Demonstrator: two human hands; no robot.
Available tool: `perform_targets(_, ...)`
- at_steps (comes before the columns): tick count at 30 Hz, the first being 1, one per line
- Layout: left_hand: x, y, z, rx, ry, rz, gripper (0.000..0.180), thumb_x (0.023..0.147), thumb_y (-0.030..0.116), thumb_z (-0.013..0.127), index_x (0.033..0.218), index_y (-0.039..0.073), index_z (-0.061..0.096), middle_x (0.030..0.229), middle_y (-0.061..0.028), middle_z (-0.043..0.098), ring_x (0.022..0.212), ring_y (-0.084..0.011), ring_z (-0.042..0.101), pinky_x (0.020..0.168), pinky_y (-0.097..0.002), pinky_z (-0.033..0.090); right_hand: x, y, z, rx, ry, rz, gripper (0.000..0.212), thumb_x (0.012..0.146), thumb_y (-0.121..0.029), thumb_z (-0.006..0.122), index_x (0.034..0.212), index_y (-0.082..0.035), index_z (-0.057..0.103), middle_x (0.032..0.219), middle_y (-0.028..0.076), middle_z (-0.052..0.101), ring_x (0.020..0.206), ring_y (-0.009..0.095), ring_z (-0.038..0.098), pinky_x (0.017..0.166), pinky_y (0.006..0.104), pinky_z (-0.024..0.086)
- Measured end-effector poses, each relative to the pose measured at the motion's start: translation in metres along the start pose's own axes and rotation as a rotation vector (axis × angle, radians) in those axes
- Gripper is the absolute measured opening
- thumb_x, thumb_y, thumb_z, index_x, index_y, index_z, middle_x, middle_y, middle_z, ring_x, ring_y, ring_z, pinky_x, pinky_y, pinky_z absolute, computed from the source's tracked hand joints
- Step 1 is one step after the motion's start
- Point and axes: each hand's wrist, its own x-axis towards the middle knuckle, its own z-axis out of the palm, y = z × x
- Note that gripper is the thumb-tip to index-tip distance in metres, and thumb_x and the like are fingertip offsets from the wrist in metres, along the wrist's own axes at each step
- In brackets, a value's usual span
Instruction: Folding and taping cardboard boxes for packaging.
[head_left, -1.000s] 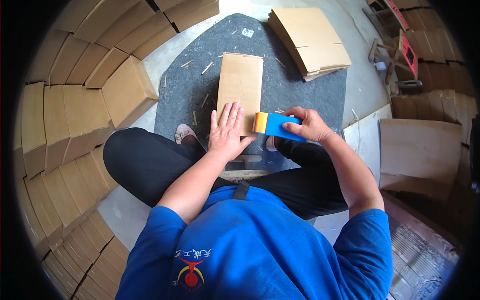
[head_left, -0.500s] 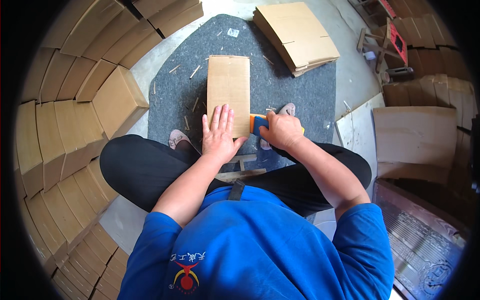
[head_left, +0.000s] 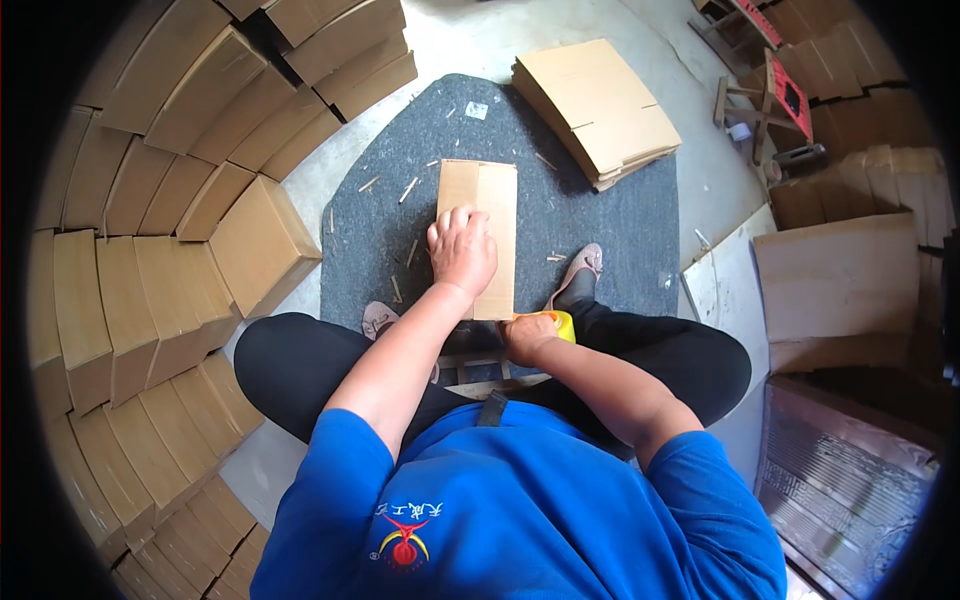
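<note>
With the box as the clock's centre and twelve straight ahead of the person, a long, narrow brown cardboard box lies on a dark grey felt-like mat, its long sides running from twelve to six. The person's left hand rests on the left part of its top, fingers bent and held close together; whether they pinch anything beneath cannot be told. The right hand, at five o'clock by the box's near end, is wrapped around a plastic tape dispenser, mostly hidden, with yellow and orange parts showing. Its exact contact with the box is covered by the hand.

A stack of flat brown cardboard cartons lies between one and two o'clock. A large brown closed carton stands at nine, beside rows of similar cartons. Thin pale slivers lie scattered around the mat. A red-topped wooden stool is at two o'clock, well apart.
</note>
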Motion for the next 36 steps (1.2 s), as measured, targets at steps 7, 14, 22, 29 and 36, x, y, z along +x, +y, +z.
perform_targets(7,0.092,-0.050,-0.003,0.063,-0.192,-0.066,0.078,0.083,0.044,0.072,0.145,0.005,0.046,0.151,-0.0143,0.042,0.146,-0.0304,0.030,0.121,-0.0440,0.022,-0.006,-0.030,-0.016,0.381,0.032,0.093,0.051,0.080,-0.038,0.067,0.121,-0.007,0.066,0.117,0.019,0.069,0.109,0.033,0.067,0.095,0.0427,0.053)
perform_targets(14,0.054,-0.065,-0.020,-0.080,0.220,-0.368,0.063,0.068,0.044,0.086,0.115,0.006,0.068,0.115,-0.0160,0.064,0.114,-0.0340,0.056,0.103,-0.0431,0.044,-0.026,0.063,-0.094,0.296,0.075,0.367,0.049,0.076,-0.044,0.071,0.109,-0.009,0.074,0.107,0.017,0.073,0.100,0.030,0.071,0.088,0.0382,0.055)
perform_targets(22,0.017,-0.059,-0.006,-0.230,0.233,-0.591,0.045,0.074,0.031,0.084,0.107,0.004,0.072,0.109,-0.0163,0.065,0.107,-0.0342,0.061,0.094,-0.0420,0.049,0.007,0.131,-0.115,0.220,0.041,0.251,0.043,0.069,-0.033,0.076,0.104,-0.008,0.075,0.106,0.016,0.073,0.102,0.030,0.069,0.088,0.0385,0.055)
perform_targets(29,-0.007,-0.069,0.003,-0.253,0.239,-0.552,0.041,0.078,0.026,0.081,0.112,0.008,0.068,0.108,-0.0151,0.063,0.106,-0.0353,0.059,0.093,-0.0447,0.048,0.021,0.149,-0.121,0.205,0.014,0.122,0.047,0.068,-0.031,0.079,0.109,-0.008,0.073,0.110,0.018,0.072,0.105,0.033,0.068,0.089,0.0395,0.055)
perform_targets(36,-0.011,-0.083,0.017,-0.348,0.231,-0.622,0.048,0.081,0.029,0.079,0.123,0.012,0.063,0.117,-0.0138,0.061,0.114,-0.0375,0.054,0.100,-0.0450,0.043,-0.046,0.127,-0.197,-0.163,0.097,0.353,0.042,0.078,-0.040,0.064,0.100,-0.006,0.075,0.103,0.020,0.072,0.100,0.032,0.070,0.087,0.0382,0.055)
